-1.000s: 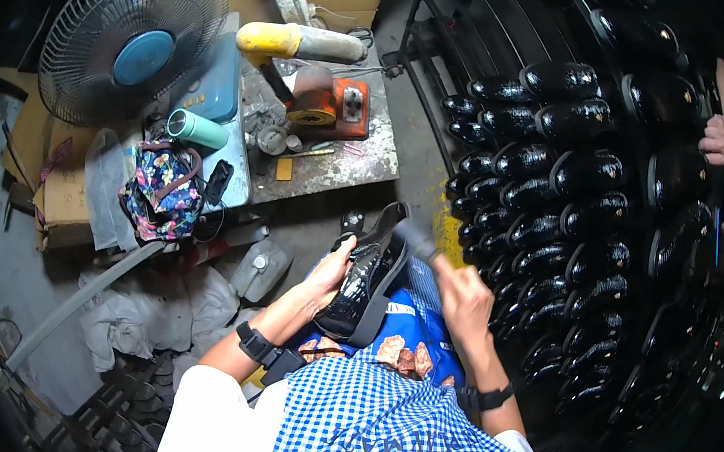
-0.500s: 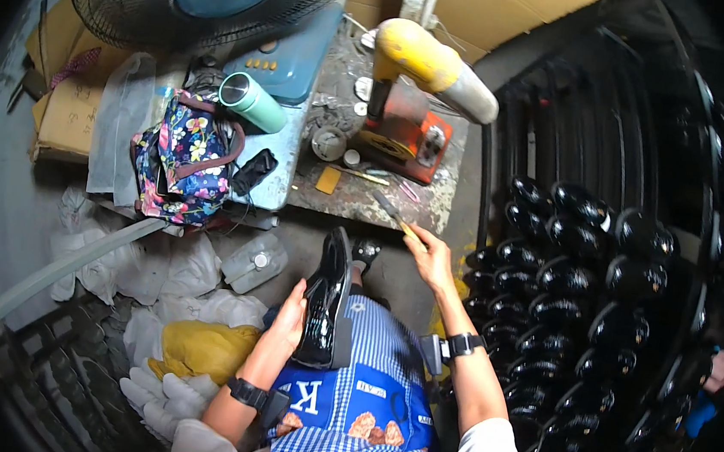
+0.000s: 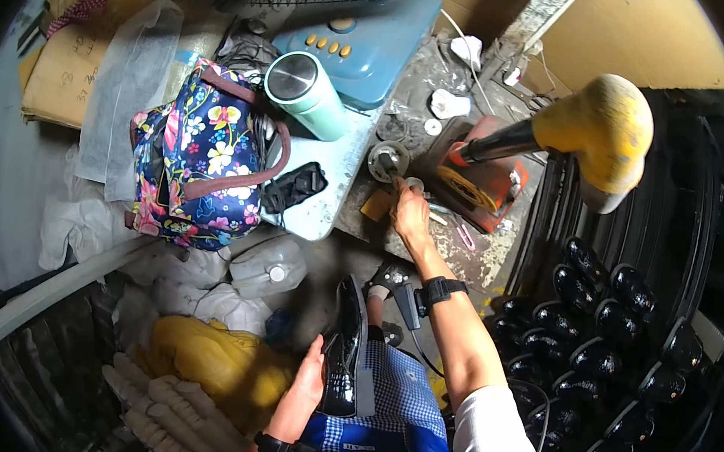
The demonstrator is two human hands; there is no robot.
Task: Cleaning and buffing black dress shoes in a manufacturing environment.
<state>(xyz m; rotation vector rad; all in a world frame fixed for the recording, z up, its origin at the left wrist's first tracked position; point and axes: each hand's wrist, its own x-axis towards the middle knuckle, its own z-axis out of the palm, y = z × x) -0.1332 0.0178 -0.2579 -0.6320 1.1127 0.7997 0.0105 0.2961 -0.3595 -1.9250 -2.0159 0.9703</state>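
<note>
My left hand (image 3: 310,382) holds a glossy black shoe (image 3: 344,349) upright on my lap, above a blue checked apron (image 3: 388,418). My right hand (image 3: 410,213), with a black watch at the wrist, reaches forward onto the dirty workbench (image 3: 463,252). Its fingers pinch a thin tool whose tip sits at a small round tin (image 3: 387,160). The tool itself is mostly hidden by the fingers.
On the bench stand an orange machine (image 3: 482,181) with a big yellow lever knob (image 3: 603,131), a teal flask (image 3: 309,92), a floral bag (image 3: 200,156) and a blue fan base (image 3: 365,45). Racks of black shoes (image 3: 611,334) fill the right. Yellow cloth (image 3: 212,359) and white gloves (image 3: 165,407) lie lower left.
My view has tilted toward the bench. My right hand has reached further forward from above the shoe to the small tin. The left hand keeps the shoe on my lap.
</note>
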